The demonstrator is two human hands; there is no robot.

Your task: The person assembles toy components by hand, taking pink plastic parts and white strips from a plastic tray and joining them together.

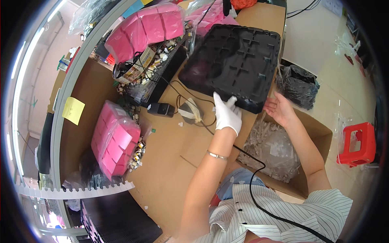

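A black plastic tray [239, 60] with moulded compartments lies at the far side of the cardboard-covered table. It looks like a stack of such trays, but I cannot tell how many. My left hand [228, 115], in a white glove with the fingertips out of clear sight, rests against its near edge, fingers apart. Beside the tray's near right corner is my right hand [279, 109], bare, its fingers spread and the palm partly turned up. Whether the right fingertips touch the tray I cannot tell.
Pink plastic-wrapped packs [115, 137] and small loose parts [137, 154] line the left side. A black adapter [161, 109] and cables lie mid-table. On the right stand a box of paper shreds [279, 150], a black-bagged bin [298, 85] and a red stool [356, 143].
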